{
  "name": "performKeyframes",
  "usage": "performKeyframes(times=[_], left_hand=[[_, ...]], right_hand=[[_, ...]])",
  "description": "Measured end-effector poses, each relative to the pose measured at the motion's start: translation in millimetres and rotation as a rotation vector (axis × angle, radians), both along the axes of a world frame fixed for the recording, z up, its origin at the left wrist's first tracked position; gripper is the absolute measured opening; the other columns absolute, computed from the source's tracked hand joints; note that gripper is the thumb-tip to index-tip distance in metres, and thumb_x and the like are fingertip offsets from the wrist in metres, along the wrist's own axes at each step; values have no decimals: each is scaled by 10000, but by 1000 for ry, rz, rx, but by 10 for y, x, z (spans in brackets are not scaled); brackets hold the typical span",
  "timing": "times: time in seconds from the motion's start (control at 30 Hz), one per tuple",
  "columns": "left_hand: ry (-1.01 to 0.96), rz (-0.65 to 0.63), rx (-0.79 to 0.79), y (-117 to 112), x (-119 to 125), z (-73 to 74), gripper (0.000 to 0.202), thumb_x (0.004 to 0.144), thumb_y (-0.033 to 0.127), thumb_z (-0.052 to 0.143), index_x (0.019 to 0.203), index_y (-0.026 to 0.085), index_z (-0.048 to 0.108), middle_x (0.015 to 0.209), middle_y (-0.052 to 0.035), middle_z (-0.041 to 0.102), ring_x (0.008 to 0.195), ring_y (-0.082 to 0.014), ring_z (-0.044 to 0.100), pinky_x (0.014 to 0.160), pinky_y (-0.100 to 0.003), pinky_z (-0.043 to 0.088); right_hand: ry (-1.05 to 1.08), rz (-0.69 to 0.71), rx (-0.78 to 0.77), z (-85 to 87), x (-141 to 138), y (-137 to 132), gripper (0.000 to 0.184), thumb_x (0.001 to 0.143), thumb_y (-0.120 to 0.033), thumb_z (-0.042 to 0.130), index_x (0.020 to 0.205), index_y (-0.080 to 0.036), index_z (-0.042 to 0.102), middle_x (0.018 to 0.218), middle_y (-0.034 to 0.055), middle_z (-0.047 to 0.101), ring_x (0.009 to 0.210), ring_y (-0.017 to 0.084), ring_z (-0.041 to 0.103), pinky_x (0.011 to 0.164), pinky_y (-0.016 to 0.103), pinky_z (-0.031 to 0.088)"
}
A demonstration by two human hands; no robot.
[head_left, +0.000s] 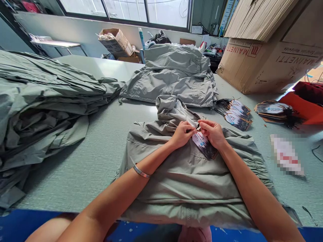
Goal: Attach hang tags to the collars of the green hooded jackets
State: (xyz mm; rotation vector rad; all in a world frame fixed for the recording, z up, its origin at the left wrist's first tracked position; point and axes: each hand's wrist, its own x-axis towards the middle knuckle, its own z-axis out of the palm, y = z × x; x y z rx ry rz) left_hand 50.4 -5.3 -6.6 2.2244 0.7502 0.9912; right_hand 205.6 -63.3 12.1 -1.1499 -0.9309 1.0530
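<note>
A grey-green jacket [186, 178] lies flat on the table right in front of me. Both hands meet at its collar. My left hand [182, 133] is closed, pinching the collar fabric near the zip. My right hand [212, 132] is closed too, gripping a printed hang tag [204, 144] by its black string, and the tag hangs down over the jacket. A silver bracelet sits on my left wrist.
A tall stack of the same jackets [42, 101] fills the left side. A second pile of jackets [174, 77] lies further back. Loose hang tags [237, 114] and another heap of hang tags [274, 110] lie on the right. A large cardboard box [267, 64] stands at the back right, a red cloth beside it.
</note>
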Motion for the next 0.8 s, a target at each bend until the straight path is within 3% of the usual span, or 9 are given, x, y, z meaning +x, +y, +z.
performKeyframes(times=[0.1,0.23,0.37,0.53,0.8], left_hand=[[-13,3,-7,2,5,-6,162,868,254,649,765,181,750,752,-36,622,822,-185,526,782,-329,458],[-21,-3,-5,-8,11,-6,204,893,305,625,790,195,762,738,-34,617,807,-183,522,766,-320,452],[-19,10,19,-23,10,-7,183,889,293,634,794,204,763,730,-30,607,804,-181,514,752,-312,450],[7,13,37,-28,15,-9,96,847,196,676,801,191,759,723,-28,596,820,-181,508,756,-310,451],[17,-6,1,-52,3,50,132,832,166,672,728,196,748,725,-28,593,827,-185,493,778,-317,431]], right_hand=[[-43,43,-47,-17,22,0,433,543,-412,821,883,-160,730,518,-51,547,447,69,403,444,226,301],[-90,77,-61,4,-8,-13,426,498,-409,851,808,-144,729,561,-24,609,463,73,444,459,229,342],[-136,66,-31,26,-33,-22,394,501,-454,844,707,-150,702,541,-29,582,458,67,404,448,236,315],[-136,45,1,-14,-17,-5,396,513,-467,843,700,-154,688,543,-23,574,458,69,401,435,235,284],[-70,-1,30,-35,-20,19,362,516,-428,841,692,-154,684,505,-52,530,431,56,377,409,220,262]])
